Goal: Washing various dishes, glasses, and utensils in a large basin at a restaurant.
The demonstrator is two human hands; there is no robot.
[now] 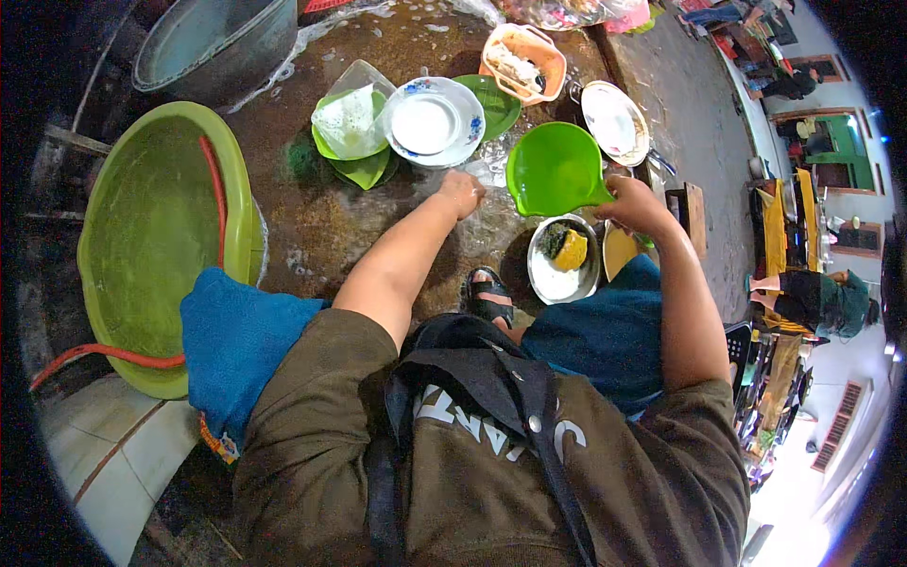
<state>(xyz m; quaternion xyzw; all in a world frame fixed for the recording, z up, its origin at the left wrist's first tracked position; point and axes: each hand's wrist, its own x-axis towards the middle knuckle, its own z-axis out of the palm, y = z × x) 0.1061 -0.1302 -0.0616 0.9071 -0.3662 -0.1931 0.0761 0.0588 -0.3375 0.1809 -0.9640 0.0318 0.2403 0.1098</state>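
Note:
My right hand (633, 204) grips the handle of a bright green plastic dipper (556, 169), tilted over the wet floor. Low over the floor, my left hand (460, 193) has its fingers curled beside a blurred, translucent patch; whether that is a clear vessel or water is unclear. Just beyond it lie white floral plates (464, 145), partly over a green plate (499, 106). Left of these, green leaf-shaped dishes (365, 170) lie with a clear container (365, 74). Nearer me, a metal bowl (553, 287) holds a yellow sponge (571, 251) and a dark green scouring pad (551, 239).
A large green tub (127, 234) with a red hose (216, 188) stands at left. Behind it is a grey metal tub (234, 64). An orange basket (492, 53) holds scraps near a white pan (615, 124). A person (825, 305) stands far right.

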